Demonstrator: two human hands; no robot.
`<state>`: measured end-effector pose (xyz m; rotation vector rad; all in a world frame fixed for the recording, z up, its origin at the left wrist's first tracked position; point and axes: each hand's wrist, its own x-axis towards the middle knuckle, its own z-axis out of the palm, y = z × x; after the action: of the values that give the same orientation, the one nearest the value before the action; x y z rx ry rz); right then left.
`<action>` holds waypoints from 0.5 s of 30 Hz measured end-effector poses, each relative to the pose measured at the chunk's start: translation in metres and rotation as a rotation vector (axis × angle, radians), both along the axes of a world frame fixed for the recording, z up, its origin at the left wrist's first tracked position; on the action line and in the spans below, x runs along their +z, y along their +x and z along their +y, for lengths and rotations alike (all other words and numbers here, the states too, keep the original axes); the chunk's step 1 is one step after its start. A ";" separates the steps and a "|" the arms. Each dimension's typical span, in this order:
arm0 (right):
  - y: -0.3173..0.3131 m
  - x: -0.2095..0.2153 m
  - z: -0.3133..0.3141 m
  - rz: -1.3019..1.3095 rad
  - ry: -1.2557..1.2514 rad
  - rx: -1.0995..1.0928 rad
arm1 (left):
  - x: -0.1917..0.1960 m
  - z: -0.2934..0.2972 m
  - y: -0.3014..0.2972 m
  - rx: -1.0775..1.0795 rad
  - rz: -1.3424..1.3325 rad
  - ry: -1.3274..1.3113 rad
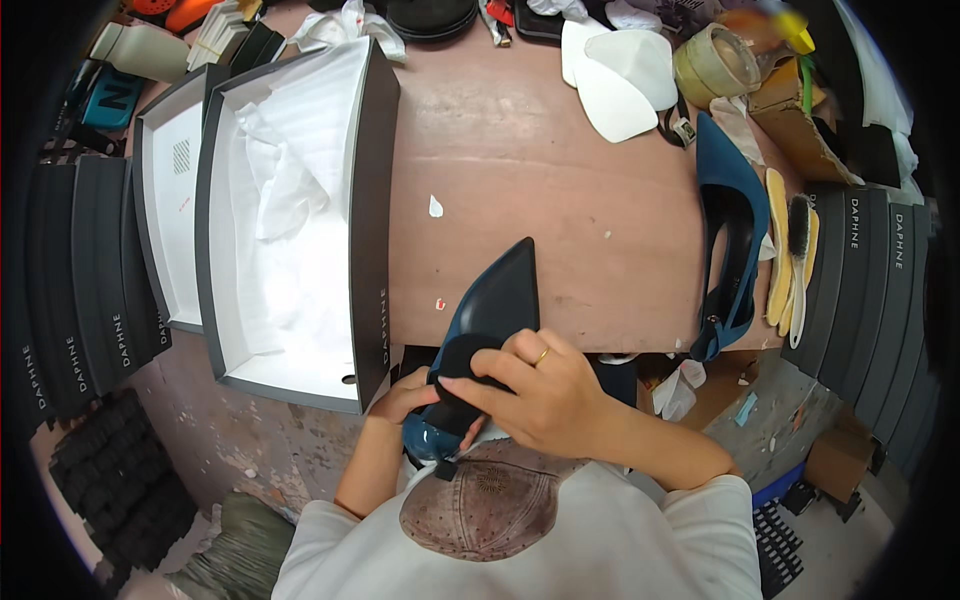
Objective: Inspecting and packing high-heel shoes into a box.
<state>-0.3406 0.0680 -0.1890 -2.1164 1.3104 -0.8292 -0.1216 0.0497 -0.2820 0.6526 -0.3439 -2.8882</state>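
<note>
1. Your left hand wraps around the back end of a shiny dark blue pointed shoe. Its fingers are closed tight on the shoe.
2. Your right hand lies over the top of the same shoe. It presses a soft black pad down into the shoe's opening, with its fingers closed on the pad.
3. The shoe sits at the near edge of the brown wooden table, right in front of you. Its pointed toe aims away from you, up over the table.
4. Just left of the shoe is an open grey shoe box with white paper inside.
5. The box's grey lid lies beside it, further left.
6. A second dark blue pointed shoe lies well apart, at the right side of the table.
7. Beside that shoe are a yellow insole and a small brush.
8. White foam pieces and a roll of tape lie at the far side.
</note>
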 end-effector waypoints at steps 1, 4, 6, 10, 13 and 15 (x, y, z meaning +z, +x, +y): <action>-0.004 -0.003 -0.003 -0.003 0.011 0.000 | 0.000 0.003 0.000 0.000 -0.003 0.011; -0.039 -0.037 -0.045 0.176 -0.094 -0.380 | -0.002 0.003 -0.003 0.035 0.058 0.118; -0.024 -0.025 -0.025 0.109 -0.078 -0.252 | -0.005 0.009 0.004 0.033 0.029 0.105; -0.023 -0.026 -0.023 0.057 -0.041 -0.207 | -0.011 0.013 0.012 0.020 -0.020 0.044; -0.029 -0.039 -0.038 0.174 -0.102 -0.435 | -0.004 0.007 0.003 0.030 0.051 0.070; -0.001 -0.012 -0.017 0.033 -0.096 -0.139 | -0.005 0.007 0.008 0.014 -0.043 0.007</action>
<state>-0.3412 0.0512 -0.2009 -2.1397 1.4762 -0.9354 -0.1140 0.0562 -0.2871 0.7164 -0.3336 -2.8667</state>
